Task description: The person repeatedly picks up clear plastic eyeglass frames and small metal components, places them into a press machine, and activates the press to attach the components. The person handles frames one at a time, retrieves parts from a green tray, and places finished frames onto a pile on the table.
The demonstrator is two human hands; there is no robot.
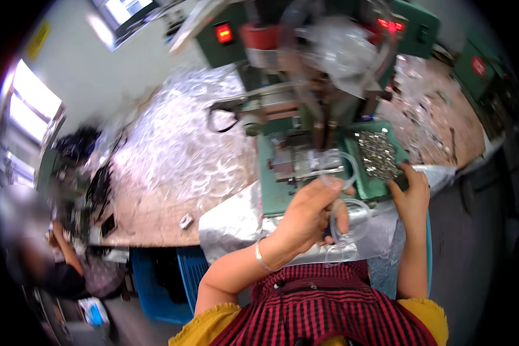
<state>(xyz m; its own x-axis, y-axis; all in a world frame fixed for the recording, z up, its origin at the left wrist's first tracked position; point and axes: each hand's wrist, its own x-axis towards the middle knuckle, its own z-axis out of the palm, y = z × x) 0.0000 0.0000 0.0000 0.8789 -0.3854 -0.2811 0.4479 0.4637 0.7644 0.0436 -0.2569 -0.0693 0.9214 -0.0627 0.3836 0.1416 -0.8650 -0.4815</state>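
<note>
My left hand [314, 213] is closed around a coil of thin clear tube-like cord [369, 221]. One loop of the cord rises from the fingers toward the metal fixture [308, 161] of a green bench machine. Right of the fixture, a green tray [363, 187] holds a heap of small shiny metal parts [376, 153]. My right hand [414, 190] is at the tray's near right corner, thumb and forefinger apart and no part visible between them. Some of its fingers are hidden.
A large pile of clear coiled cords [184, 127] covers the table to the left. A small metal piece [185, 221] lies near the table's front edge. Blue baskets [155, 288] stand below. Another person [40, 248] sits at far left. Plastic scraps [427, 115] lie at right.
</note>
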